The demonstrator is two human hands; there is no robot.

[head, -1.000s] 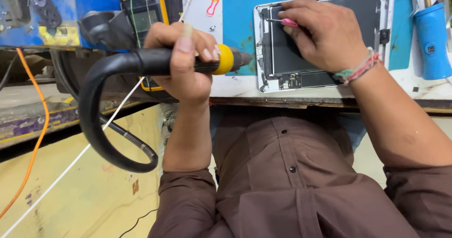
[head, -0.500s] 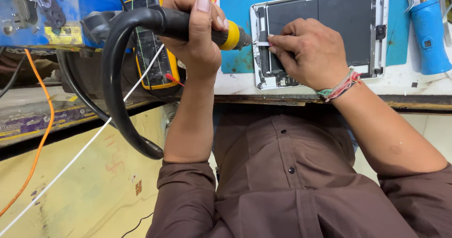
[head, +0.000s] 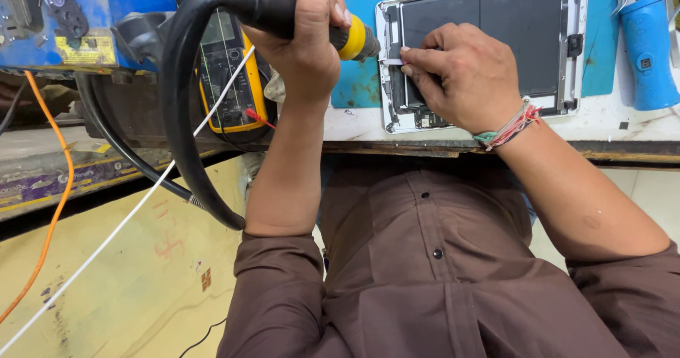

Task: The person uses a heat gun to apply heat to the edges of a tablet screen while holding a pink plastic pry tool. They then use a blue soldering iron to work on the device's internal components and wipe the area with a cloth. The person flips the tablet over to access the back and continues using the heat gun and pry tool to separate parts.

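My left hand (head: pixel 301 43) grips the black handle of a hot-air tool (head: pixel 350 39) with a yellow collar; its nozzle points at the left edge of an opened tablet (head: pixel 524 32). A thick black hose (head: pixel 177 117) loops down from the handle. The tablet lies on a blue mat (head: pixel 361 82) with its back off, dark battery cells showing. My right hand (head: pixel 460 75) rests on the tablet's lower left and pinches a small thin white strip (head: pixel 391 62) at the tablet's left rim, right by the nozzle. Coloured thread bands circle that wrist.
A yellow multimeter (head: pixel 227 75) with a red lead stands left of my left arm. A blue screwdriver handle (head: pixel 648 50) lies at the far right. A blue box (head: pixel 64 18) sits top left. Orange (head: pixel 60 188) and white (head: pixel 113 237) cables hang below the bench edge (head: pixel 397 148).
The hot-air tool has risen and swung so its nozzle reaches the tablet's left edge. My right hand has slid down and left across the tablet to that edge.
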